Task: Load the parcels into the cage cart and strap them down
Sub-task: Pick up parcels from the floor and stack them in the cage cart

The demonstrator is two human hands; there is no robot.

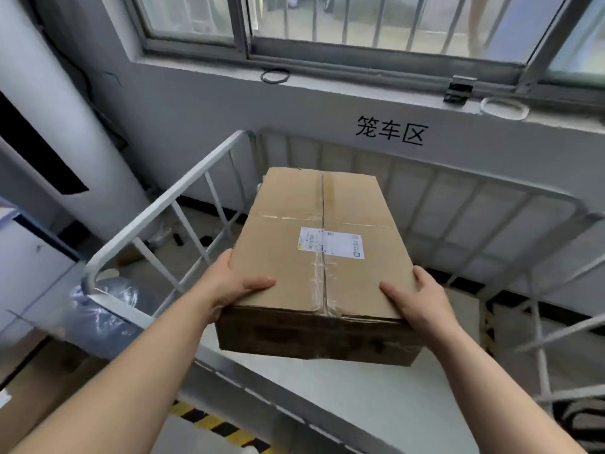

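I hold a brown cardboard parcel (314, 250), taped along its middle seam, with a white shipping label on top. It hangs in the air above the floor of the cage cart. My left hand (235, 283) grips its near left corner, thumb on top. My right hand (419, 303) grips its near right corner the same way. The cage cart (170, 198) is made of grey metal bars, with a left side rail, a back panel by the wall and a right side panel. Its pale floor shows below the parcel, and no other parcel is visible inside.
The wall behind the cart carries black painted characters (389, 131) under a barred window. A large white pipe (65, 126) stands at the left. Crumpled plastic wrap (108, 306) hangs on the cart's near left corner. Yellow-black hazard tape (216, 424) marks the floor by my feet.
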